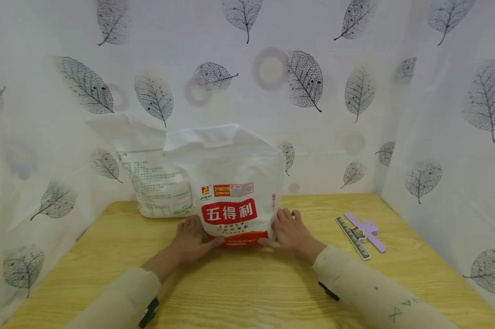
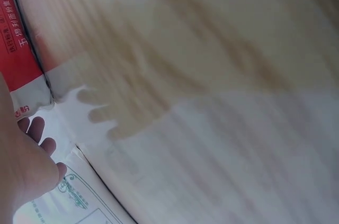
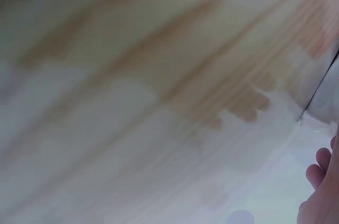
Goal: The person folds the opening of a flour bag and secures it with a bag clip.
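A white flour bag (image 1: pixel 227 178) with a red label and red bottom band stands upright on the wooden table in the head view. My left hand (image 1: pixel 192 240) grips its lower left corner, the thumb across the front and the fingers at the side. On the lower right corner my right hand (image 1: pixel 292 230) does the same, thumb in front. In the left wrist view, the red printed side of the flour bag (image 2: pixel 21 44) shows beside the left hand (image 2: pixel 26 166). Only the edge of the right hand (image 3: pixel 320 181) appears in the right wrist view.
Behind and to the left stands a second white bag (image 1: pixel 157 187) with green print. Two bag clips, one dark patterned (image 1: pixel 353 237) and one purple (image 1: pixel 366 230), lie on the table (image 1: pixel 239 292) at the right. A leaf-patterned curtain (image 1: pixel 247 45) surrounds the table's back and sides.
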`<state>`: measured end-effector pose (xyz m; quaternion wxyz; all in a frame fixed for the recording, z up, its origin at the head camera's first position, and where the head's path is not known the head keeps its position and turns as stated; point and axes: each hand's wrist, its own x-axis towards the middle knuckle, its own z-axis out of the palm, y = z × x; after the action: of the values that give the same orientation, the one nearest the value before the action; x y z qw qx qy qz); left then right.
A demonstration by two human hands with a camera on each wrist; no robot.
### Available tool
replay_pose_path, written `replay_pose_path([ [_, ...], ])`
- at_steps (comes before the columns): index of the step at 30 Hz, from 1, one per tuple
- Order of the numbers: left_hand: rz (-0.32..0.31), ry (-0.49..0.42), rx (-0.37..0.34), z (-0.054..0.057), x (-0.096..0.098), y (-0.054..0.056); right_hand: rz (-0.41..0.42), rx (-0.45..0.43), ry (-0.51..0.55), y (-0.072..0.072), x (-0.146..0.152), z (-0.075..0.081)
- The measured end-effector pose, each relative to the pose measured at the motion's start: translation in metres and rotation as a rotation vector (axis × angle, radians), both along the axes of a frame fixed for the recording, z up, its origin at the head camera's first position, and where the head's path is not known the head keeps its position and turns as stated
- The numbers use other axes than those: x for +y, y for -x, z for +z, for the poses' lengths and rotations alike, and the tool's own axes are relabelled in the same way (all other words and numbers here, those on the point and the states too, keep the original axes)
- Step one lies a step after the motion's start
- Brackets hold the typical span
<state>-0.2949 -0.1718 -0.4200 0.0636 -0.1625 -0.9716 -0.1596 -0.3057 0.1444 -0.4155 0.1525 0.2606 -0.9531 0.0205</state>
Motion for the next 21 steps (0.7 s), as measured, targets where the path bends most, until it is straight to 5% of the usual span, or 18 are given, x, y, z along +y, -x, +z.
replay_pose_path([
  [21,0.008,0.062,-0.052,0.006,0.029,0.001,-0.003,-0.023,0.044,-0.003,0.03,-0.003],
])
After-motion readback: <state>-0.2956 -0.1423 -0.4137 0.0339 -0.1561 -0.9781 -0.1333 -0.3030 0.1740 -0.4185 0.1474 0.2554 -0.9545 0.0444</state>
